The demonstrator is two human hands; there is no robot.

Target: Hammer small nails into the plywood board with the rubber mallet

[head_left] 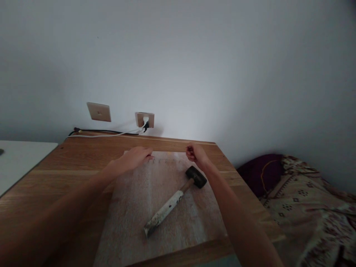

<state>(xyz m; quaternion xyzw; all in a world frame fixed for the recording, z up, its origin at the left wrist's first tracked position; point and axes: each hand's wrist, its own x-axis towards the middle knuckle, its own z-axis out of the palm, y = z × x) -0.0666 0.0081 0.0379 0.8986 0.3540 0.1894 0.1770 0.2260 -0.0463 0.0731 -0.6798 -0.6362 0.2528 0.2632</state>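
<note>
The mallet [171, 203] lies slantwise on the pale board [133, 222], between the forearms; the left hand [137, 155] and right hand [195, 152] are at its far edge. The right fingers look curled, but I cannot tell whether either grip is clamped on something small. For good work there, I would keep both hands light and steady.
</note>
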